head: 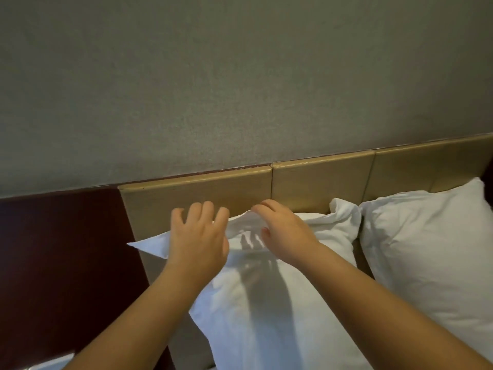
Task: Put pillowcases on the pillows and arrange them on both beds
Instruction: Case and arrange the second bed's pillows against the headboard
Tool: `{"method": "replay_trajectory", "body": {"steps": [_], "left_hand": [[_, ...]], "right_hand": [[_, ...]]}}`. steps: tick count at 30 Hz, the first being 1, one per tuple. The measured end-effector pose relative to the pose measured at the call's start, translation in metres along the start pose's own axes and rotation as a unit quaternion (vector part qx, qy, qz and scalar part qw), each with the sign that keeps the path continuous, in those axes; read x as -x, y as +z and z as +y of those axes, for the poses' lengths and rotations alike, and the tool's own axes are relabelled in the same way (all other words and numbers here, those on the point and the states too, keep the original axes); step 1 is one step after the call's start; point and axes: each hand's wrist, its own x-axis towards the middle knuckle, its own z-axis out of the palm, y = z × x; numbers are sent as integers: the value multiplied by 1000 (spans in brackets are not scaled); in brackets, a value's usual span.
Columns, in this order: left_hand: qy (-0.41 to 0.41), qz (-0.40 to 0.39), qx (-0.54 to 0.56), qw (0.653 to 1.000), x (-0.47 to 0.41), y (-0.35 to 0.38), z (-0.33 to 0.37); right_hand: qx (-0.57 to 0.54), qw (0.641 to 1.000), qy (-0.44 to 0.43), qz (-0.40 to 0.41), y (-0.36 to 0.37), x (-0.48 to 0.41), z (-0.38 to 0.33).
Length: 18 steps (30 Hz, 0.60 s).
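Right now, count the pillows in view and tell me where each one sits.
2. One pillow leans on the headboard under both hands; a second pillow lies to its right. Others may be out of frame.

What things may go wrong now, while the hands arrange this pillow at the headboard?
1. The near pillow leans on the tan headboard with one corner poking out left, so it may slump or sit crooked.
2. The right hand pinches its top edge; pulling may bunch the case.
3. It sits close to the second pillow, so shifting it may nudge that one.
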Motion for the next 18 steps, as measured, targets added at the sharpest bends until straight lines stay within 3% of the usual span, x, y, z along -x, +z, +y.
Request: {"method": "replay_trajectory", "body": {"steps": [3,6,13,16,18], "left_hand": [[53,6,59,997,-11,1,40],[100,16,125,987,-24,8,82],[176,-39,176,968,-52,57,135],[198,-64,168,964,-74,75,130],[172,-72,237,954,-85,76,126]], "right_hand": [[37,997,64,8,-17,15,27],[91,989,110,-34,-29,25,60],[234,956,126,-122,-23,21,132],[282,917,242,-145,-22,9,154],[283,896,319,-127,-33,-1,165]]}}
